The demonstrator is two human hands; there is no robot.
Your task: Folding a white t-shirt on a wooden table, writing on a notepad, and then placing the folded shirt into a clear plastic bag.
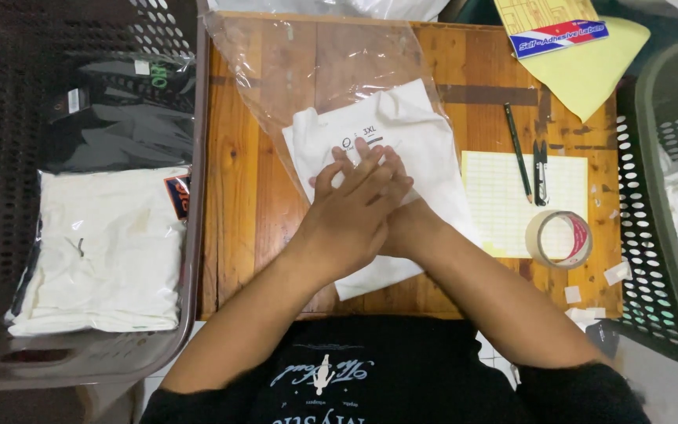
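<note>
Fingers [355, 169] of both hands lie spread and flat, gripping nothing, pressed onto a folded white cotton garment [410, 141] in the middle of the wooden tabletop [237, 204]. The left hand [351, 212] is crossed over the right hand [402, 212], so that the right one is mostly covered and only its fingertips show beside the left's.

The garment is a soft, thick rectangle, turned a little askew to the tabletop's edge, with a small dark printed size mark just past the fingertips. Its far corner lies on or in the mouth of a clear plastic bag [300, 63] that spreads toward the far left of the tabletop; which of the two cannot be told.

A likely trouble is that the folds may spring or slide once the pressure lifts, since the cloth is limp and the stacked hands bear on one spot only. The slick bag could also creep on the wood and drag the corner out of square.

To the person's left, a brown perforated plastic basket [80, 369] holds a bagged white garment [103, 251] and, beyond it, a bagged black garment [119, 110]. To the right lie a roll of clear tape [559, 239], a pale yellow label sheet [504, 196], a dark pencil [518, 149] and small black snips [541, 173]. Farther off sits a yellow label packet [582, 63], and a grey-green perforated basket [668, 196] stands at the right edge.
</note>
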